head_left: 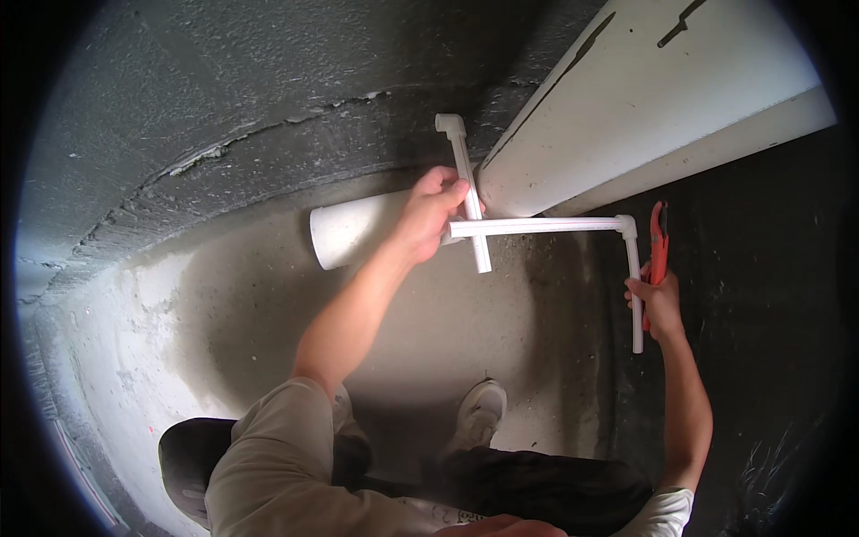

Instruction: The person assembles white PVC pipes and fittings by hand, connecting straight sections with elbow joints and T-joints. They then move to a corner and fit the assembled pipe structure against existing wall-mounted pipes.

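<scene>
My left hand (426, 219) is closed around a straight white plastic pipe (463, 159) with an elbow fitting (449, 123) on its far end. My right hand (660, 306) grips the short leg of an L-shaped white pipe (555, 225), joined by an elbow (625, 225). Red-handled pipe cutters (659, 251) are held in that same right hand, jaws pointing away from me. The long leg of the L-shaped pipe crosses over the straight pipe, its free end beside my left fingers. Whether the two pipes touch there, I cannot tell.
A thick white drain pipe (662, 98) rises from the corner at the far right. Behind my left hand, a short wide white pipe (349, 234) sits at the foot of the dark rough wall (250, 80). My shoe (483, 412) stands on the concrete floor (420, 331).
</scene>
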The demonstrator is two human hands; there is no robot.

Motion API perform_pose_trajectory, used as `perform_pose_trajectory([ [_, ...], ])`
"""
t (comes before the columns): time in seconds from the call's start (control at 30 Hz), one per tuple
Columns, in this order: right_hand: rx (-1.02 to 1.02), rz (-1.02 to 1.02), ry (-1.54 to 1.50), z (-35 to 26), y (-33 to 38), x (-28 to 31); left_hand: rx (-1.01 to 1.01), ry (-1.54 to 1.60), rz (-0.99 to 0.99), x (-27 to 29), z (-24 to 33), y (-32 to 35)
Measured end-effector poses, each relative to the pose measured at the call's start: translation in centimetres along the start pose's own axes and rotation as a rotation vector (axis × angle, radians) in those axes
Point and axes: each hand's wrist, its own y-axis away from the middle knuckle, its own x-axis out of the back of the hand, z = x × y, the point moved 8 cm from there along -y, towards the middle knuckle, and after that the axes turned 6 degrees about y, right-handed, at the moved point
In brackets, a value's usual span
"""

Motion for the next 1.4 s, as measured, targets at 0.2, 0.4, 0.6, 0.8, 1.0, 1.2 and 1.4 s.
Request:
perform_pose_trajectory([
  [0.2, 0.020, -0.033, 0.020, 1.4, -0.8, -0.3, 0.023, 0.097, 0.077, 0.0, -0.3, 0.9],
  [0.4, -0.026, 0.002, 0.036, 1.3, -0.5, -1.0, 0.006, 0.009, 0.026, 0.0, -0.1, 1.9],
  [0.6, -0.009, -0.030, 0.035, 1.5, -0.7, -1.6, 0.012, 0.010, 0.203, 2.1, -2.0, 2.2],
  [0.8, -0.006, -0.014, 0.032, 2.3, -1.0, -1.1, 0.103, 0.183, 0.210, 0.8, -2.5, 2.7],
  [1.0, 0.031, 0.008, 0.032, 2.5, -1.3, -1.4, 0.089, 0.287, 0.288, -0.4, -3.3, 3.6],
  [1.2, 0.043, 0.026, 0.029, 3.3, -2.1, -0.8, -0.014, 0.296, 0.288, -1.1, -3.5, 3.5],
  [1.4, 0.017, 0.058, 0.067, 3.3, -2.1, -0.7, -0.089, 0.286, 0.421, -0.6, -4.0, 3.5],
])
